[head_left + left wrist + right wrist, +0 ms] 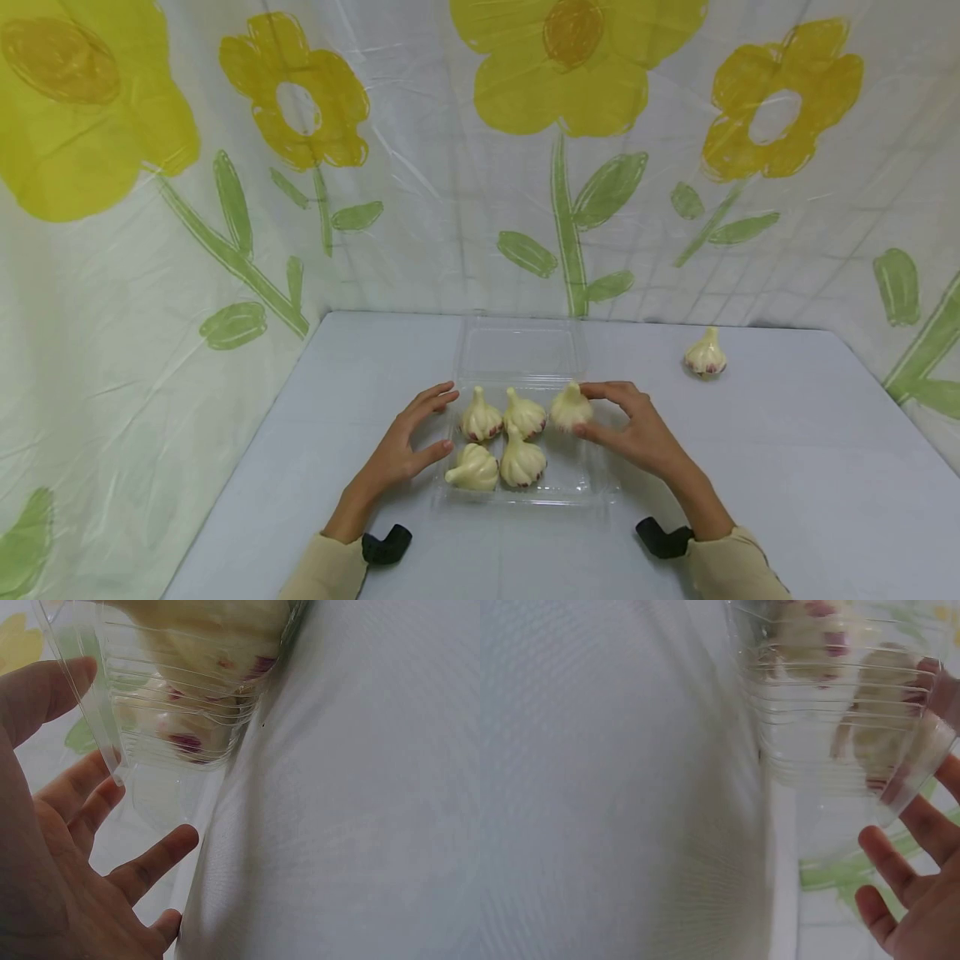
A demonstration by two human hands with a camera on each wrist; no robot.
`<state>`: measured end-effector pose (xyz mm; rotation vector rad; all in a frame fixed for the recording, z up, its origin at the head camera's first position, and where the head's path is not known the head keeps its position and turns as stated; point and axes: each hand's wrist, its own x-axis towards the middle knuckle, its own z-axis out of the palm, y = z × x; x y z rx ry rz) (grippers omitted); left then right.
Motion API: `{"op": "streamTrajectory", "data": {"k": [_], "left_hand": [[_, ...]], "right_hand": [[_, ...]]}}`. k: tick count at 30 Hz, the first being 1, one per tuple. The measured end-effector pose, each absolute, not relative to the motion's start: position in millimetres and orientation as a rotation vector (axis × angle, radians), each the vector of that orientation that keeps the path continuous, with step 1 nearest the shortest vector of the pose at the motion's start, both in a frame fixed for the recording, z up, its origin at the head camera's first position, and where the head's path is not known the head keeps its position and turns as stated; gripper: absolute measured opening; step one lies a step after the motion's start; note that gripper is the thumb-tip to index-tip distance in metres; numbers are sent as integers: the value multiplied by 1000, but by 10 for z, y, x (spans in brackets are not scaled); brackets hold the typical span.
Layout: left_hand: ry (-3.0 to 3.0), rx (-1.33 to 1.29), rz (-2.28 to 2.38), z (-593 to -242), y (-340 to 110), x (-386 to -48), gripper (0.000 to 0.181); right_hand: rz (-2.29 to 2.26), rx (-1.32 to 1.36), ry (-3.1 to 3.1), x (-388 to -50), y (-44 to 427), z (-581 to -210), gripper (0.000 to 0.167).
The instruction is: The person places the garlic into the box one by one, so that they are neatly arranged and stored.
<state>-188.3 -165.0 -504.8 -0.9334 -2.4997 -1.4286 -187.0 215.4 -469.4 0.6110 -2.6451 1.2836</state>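
A clear plastic clamshell box (558, 483) lies with its lid (521, 350) folded back, and several garlic bulbs (523, 461) sit in its left and middle parts. My right hand (637, 429) pinches another garlic bulb (570, 408) between thumb and fingers at the box's back right corner. Through the ribbed wall in the right wrist view, that bulb (885, 697) shows blurred. At the box's left side is my left hand (408, 442), thumb and fingers spread around the edge. In the left wrist view, its fingertips (109, 761) lie at the box rim (90, 697).
One more garlic bulb (706, 354) stands at the back right of the white-covered table (787, 467). Behind the table hangs a curtain (420, 208) with painted yellow flowers. Black wrist mounts (387, 545) are strapped to both forearms.
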Motion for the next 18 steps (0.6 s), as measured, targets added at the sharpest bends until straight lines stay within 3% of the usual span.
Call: {"op": "streamTrajectory", "data": {"k": [18], "left_hand": [[-2497,-938,-1416,-5067,-1652,-1903,64]], "right_hand": [[1074,796,-2679,-1878,2110,-4754,55]]}}
